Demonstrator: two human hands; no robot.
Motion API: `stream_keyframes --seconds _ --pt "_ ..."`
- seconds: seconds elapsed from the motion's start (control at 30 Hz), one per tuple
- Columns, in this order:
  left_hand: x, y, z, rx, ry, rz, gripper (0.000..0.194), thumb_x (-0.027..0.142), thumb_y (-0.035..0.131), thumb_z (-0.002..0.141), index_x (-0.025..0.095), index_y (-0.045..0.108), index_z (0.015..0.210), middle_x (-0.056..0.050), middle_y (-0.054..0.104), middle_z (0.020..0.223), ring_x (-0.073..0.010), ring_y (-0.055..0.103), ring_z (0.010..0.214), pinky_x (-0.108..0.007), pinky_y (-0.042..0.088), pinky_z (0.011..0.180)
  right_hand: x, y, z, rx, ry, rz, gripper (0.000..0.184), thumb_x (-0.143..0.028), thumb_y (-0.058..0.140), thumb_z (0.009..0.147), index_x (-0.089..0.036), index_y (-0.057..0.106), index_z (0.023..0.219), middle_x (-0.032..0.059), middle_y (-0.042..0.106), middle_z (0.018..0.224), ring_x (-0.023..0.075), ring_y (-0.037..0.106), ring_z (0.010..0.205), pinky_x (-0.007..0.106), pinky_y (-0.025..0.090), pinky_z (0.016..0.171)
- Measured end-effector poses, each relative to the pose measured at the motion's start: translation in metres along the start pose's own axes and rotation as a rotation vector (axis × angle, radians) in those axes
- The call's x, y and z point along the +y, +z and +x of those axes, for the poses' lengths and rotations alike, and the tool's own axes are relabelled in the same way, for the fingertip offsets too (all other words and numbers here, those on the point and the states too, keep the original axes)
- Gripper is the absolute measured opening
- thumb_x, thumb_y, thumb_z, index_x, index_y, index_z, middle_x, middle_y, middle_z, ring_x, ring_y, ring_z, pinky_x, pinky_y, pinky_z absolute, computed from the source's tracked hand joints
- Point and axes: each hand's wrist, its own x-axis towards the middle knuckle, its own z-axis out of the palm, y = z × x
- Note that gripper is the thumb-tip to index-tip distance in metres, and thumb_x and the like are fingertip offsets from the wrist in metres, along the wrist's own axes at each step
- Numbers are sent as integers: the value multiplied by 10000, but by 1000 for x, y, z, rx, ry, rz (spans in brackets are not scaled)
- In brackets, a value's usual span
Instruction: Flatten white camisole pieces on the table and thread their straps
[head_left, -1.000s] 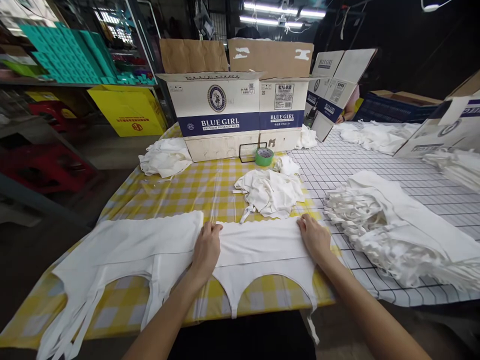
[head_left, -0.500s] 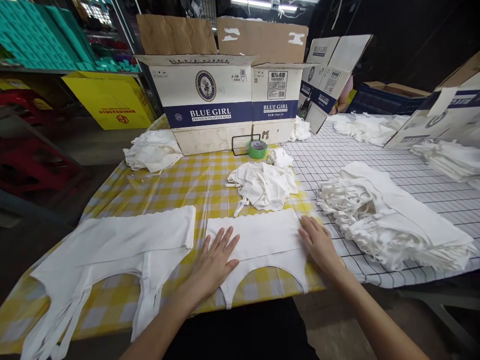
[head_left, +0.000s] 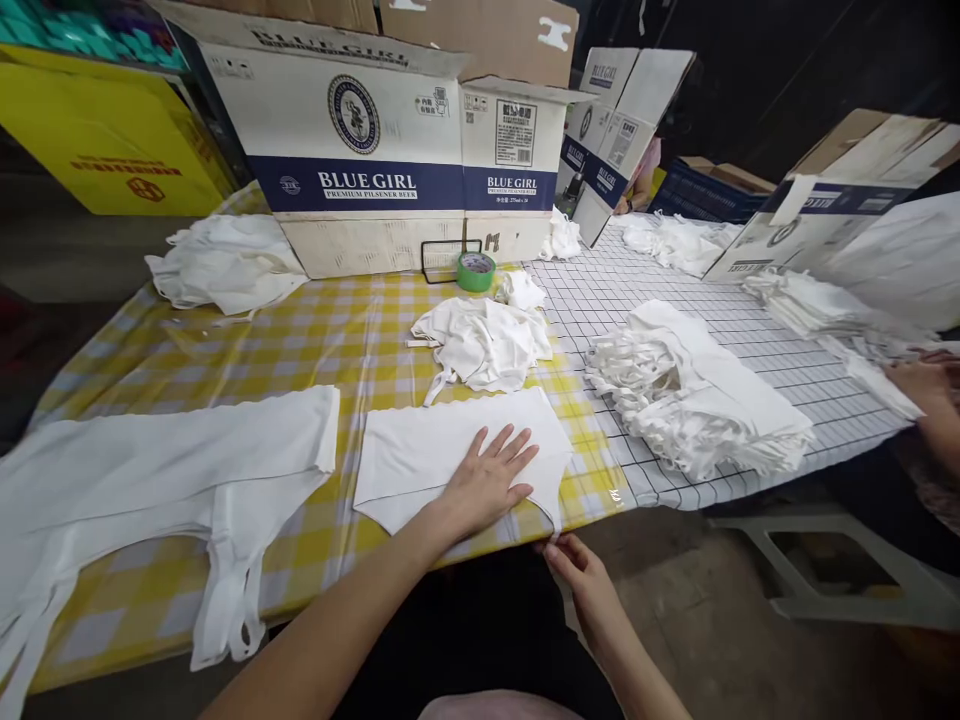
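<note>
My left hand (head_left: 491, 475) lies flat with fingers spread on a white camisole (head_left: 420, 440), which is laid out at the table's front edge. Below that edge, the fingers of my right hand (head_left: 574, 565) are closed on the camisole's thin strap (head_left: 556, 525). To the left, more white camisoles (head_left: 172, 450) lie flat, their straps hanging over the edge. Just beyond my left hand sits a crumpled white garment (head_left: 484, 345).
A thick stack of white camisoles (head_left: 697, 390) lies on the grid cloth at right. Green tape (head_left: 475, 271) stands before an opened beer carton (head_left: 360, 130). A white heap (head_left: 225, 265) is at back left. Another person's hand (head_left: 926, 385) touches white garments at far right.
My left hand has slid right across the camisole and stays flat. My right hand has left the camisole's right side and gone down to its strap. The view has swung right.
</note>
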Motion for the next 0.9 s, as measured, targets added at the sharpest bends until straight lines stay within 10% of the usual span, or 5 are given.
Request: stream_keyframes --seconds 0.23,0.67,0.9 --pt "-3 7 0 19 -7 45 534 437 356 888 297 237 1389 15 202 1481 -213 124 1365 -478 59 1099 0 -22 -40 58 53 -87 381 -512 490 818 -165 646 799 -16 510 563 131 471 563 220 349 542" --pt "-2 9 3 18 9 83 519 417 331 896 304 230 1392 13 216 1477 -219 143 1361 -473 64 1095 48 -81 -114 285 -123 -754 302 -422 345 888 -269 521 1079 32 617 740 221 579 676 323 474 625" --pt "0 9 3 32 17 103 513 416 326 900 290 240 1390 3 218 1476 -220 147 1360 -487 76 1089 23 -132 -124 357 -143 -800 197 -392 349 900 -264 487 958 14 589 675 196 573 590 285 453 575"
